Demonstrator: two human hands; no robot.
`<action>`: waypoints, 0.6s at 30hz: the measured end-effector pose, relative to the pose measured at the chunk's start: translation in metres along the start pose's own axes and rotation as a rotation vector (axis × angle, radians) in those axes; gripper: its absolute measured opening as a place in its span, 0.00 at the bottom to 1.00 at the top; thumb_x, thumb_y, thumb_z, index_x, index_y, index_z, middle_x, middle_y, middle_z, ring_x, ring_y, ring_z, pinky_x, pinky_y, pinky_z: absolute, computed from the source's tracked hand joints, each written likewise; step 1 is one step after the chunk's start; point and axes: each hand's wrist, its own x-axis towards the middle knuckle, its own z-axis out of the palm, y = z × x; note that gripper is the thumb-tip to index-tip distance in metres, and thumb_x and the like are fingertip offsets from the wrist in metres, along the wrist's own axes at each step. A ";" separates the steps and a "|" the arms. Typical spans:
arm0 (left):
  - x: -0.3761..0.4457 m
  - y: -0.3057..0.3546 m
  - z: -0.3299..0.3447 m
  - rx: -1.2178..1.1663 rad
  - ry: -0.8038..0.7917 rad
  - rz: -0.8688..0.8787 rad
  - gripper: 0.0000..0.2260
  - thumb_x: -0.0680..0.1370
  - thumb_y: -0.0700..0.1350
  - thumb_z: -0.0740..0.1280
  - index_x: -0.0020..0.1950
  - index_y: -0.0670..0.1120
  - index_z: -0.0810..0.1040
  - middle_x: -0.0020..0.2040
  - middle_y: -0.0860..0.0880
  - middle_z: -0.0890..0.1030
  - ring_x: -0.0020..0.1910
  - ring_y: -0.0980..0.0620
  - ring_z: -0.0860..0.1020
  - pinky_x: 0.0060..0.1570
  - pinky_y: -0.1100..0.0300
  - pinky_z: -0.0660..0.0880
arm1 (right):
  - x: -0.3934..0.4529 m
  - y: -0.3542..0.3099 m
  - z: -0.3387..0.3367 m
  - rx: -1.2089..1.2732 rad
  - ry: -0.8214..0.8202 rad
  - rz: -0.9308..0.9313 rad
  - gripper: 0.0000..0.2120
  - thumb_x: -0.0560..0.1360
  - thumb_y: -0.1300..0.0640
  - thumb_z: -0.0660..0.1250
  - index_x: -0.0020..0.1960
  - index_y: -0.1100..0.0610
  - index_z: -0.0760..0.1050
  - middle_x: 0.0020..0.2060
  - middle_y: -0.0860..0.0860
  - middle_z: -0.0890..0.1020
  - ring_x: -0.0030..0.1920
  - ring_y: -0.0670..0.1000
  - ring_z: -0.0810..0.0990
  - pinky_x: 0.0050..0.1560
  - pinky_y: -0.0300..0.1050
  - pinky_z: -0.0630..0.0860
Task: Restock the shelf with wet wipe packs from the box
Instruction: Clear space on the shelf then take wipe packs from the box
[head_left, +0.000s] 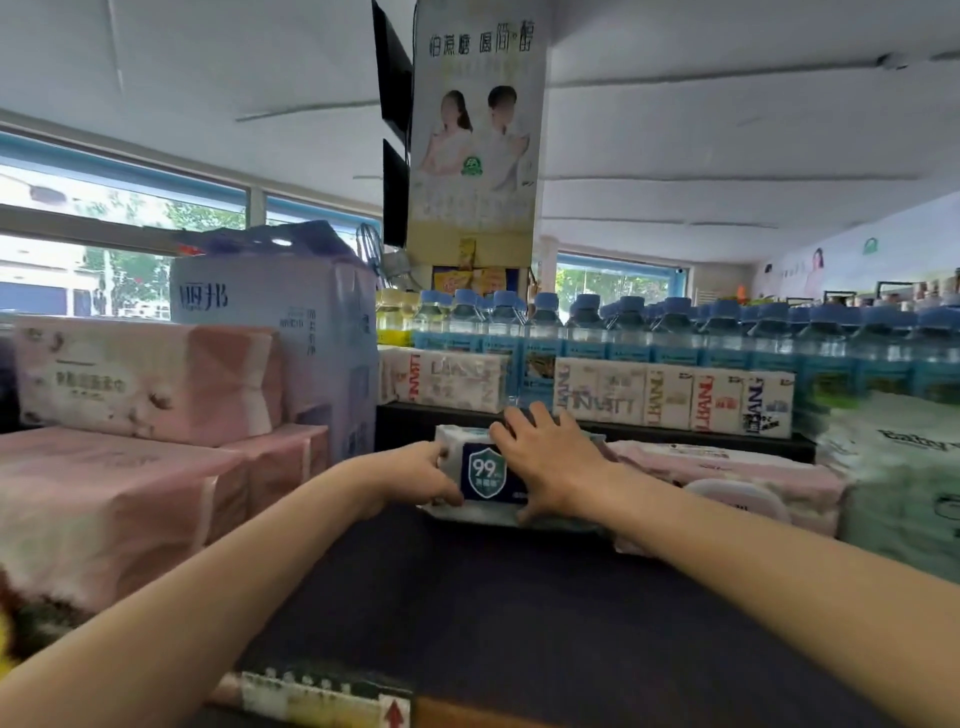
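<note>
A white wet wipe pack (485, 475) with a dark blue label and a "99" shield lies flat at the back of the dark shelf top (493, 613). My left hand (421, 475) grips its left end, thumb along the front edge. My right hand (550, 462) lies over its right half, fingers spread across the top and thumb curled at the front edge. The box is not in view.
Pink tissue packs (114, 499) are stacked at the left, a tall lilac pack (306, 332) behind them. Pink wipe packs (737, 473) and a green pack (904, 483) lie at the right. Small tissue packs (675, 400) and blue-capped bottles (675, 332) stand behind.
</note>
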 end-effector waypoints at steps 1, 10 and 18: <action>0.002 0.001 -0.001 0.050 -0.013 -0.006 0.26 0.74 0.36 0.66 0.71 0.44 0.64 0.63 0.46 0.74 0.58 0.51 0.73 0.59 0.61 0.70 | -0.001 0.001 0.000 0.002 -0.001 0.012 0.43 0.65 0.43 0.73 0.71 0.57 0.56 0.68 0.56 0.61 0.69 0.60 0.60 0.65 0.58 0.63; 0.010 0.004 0.008 0.232 -0.068 -0.023 0.28 0.73 0.37 0.66 0.72 0.44 0.61 0.67 0.45 0.71 0.65 0.48 0.69 0.66 0.58 0.66 | -0.012 0.019 -0.012 0.065 -0.120 0.006 0.34 0.70 0.50 0.71 0.69 0.59 0.59 0.69 0.59 0.61 0.68 0.60 0.61 0.62 0.53 0.69; 0.006 0.002 0.018 0.235 -0.085 -0.021 0.38 0.72 0.38 0.66 0.77 0.44 0.50 0.71 0.44 0.67 0.68 0.47 0.69 0.68 0.55 0.66 | -0.039 0.059 -0.019 0.171 -0.201 0.176 0.17 0.75 0.66 0.59 0.62 0.56 0.71 0.60 0.53 0.75 0.58 0.53 0.74 0.56 0.46 0.74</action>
